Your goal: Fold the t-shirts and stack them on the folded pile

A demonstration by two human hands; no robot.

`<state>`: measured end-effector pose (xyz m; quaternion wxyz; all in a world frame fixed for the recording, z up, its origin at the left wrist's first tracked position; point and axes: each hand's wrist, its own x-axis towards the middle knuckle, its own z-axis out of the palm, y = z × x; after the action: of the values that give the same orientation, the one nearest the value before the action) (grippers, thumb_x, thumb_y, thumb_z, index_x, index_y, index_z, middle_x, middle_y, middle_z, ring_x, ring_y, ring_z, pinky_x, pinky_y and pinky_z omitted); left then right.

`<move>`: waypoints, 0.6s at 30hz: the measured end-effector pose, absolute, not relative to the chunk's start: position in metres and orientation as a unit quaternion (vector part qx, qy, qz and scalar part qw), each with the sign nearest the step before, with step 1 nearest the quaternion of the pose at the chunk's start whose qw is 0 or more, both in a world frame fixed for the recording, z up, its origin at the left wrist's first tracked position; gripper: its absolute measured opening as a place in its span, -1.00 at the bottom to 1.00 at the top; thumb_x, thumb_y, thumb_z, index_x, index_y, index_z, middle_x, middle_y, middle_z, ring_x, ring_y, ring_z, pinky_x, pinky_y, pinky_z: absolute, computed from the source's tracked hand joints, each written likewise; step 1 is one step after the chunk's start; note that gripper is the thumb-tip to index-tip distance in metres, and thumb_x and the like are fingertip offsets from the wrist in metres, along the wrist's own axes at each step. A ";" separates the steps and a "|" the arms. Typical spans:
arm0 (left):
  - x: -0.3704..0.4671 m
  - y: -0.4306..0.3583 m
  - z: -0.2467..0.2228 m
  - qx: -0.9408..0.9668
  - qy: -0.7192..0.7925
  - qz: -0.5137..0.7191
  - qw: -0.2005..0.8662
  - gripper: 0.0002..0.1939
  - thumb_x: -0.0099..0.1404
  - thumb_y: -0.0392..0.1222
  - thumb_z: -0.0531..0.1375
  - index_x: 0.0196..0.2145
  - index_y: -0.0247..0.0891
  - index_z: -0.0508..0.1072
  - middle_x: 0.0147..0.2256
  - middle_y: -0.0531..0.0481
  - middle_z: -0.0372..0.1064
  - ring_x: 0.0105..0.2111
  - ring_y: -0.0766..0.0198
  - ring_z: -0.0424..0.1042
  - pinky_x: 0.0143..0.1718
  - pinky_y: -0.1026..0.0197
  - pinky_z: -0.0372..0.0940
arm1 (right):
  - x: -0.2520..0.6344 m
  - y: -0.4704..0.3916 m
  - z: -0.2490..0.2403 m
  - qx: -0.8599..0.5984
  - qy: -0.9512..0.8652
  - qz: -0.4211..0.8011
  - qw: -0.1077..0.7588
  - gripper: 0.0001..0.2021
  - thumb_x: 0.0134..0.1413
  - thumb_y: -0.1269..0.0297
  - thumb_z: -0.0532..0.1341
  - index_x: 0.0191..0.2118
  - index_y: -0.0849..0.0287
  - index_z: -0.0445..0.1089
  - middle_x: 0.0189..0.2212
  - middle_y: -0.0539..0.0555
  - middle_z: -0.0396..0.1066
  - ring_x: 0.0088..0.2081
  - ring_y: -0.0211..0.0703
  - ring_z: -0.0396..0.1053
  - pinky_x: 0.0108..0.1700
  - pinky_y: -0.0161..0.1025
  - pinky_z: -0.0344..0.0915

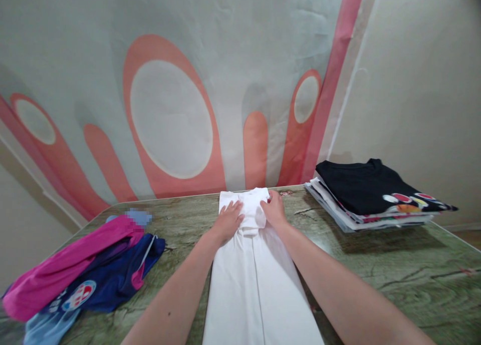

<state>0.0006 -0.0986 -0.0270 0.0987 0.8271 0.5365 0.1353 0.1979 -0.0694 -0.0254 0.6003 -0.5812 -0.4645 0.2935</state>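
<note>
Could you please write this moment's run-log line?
left hand: on white garment | right hand: at its side edge | black T-shirt: atop clothes stack, at right

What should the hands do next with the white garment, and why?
Probably smooth the white garment flat at its far end: the left hand lies spread on it there, the right hand is at its right edge, and the cloth between them looks rumpled, while the nearer stretch lies comparatively flat.
</note>
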 end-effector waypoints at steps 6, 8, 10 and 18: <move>0.006 -0.100 -0.024 0.808 0.547 0.169 0.140 -0.46 0.35 -0.30 -0.12 0.26 -0.32 0.19 0.31 -0.18 -0.02 0.34 0.16 -0.13 0.31 0.03 -0.21 | 0.196 -0.064 -0.034 -0.586 -0.435 0.361 0.581 -0.59 -0.08 0.23 0.16 -0.05 0.26 0.32 -0.37 0.09 0.46 -0.39 -0.11 0.43 -0.40 -0.25 0.34; 0.009 -0.100 -0.024 0.805 0.547 0.182 0.143 -0.46 0.35 -0.32 -0.15 0.25 -0.38 0.19 0.31 -0.21 0.00 0.33 0.20 -0.10 0.30 0.10 -0.17 | 0.194 -0.065 -0.034 -0.580 -0.440 0.381 0.570 -0.57 -0.07 0.19 0.17 -0.06 0.29 0.32 -0.40 0.09 0.47 -0.44 -0.11 0.43 -0.45 -0.27 0.32; 0.011 -0.101 -0.025 0.812 0.540 0.176 0.136 -0.46 0.37 -0.25 -0.13 0.27 -0.35 0.16 0.31 -0.19 -0.02 0.33 0.17 -0.12 0.31 0.07 -0.19 | 0.192 -0.067 -0.034 -0.570 -0.455 0.391 0.562 -0.55 -0.14 0.23 0.22 -0.06 0.29 0.33 -0.40 0.09 0.48 -0.45 -0.12 0.44 -0.44 -0.27 0.33; 0.013 -0.111 -0.026 0.840 0.518 0.127 0.100 -0.41 0.43 0.08 -0.13 0.34 -0.12 0.01 0.36 -0.06 -0.18 0.36 0.06 -0.29 0.30 -0.09 -0.36 | 0.198 -0.066 -0.036 -0.590 -0.522 0.284 0.547 -0.43 -0.24 0.44 0.13 0.04 0.28 0.27 -0.27 0.13 0.49 -0.28 -0.08 0.46 -0.18 -0.19 0.35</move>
<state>0.0129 -0.1106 -0.0256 0.1003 0.8402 0.5175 0.1269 0.1984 -0.0663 -0.0359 0.5470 -0.5899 -0.5217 0.2839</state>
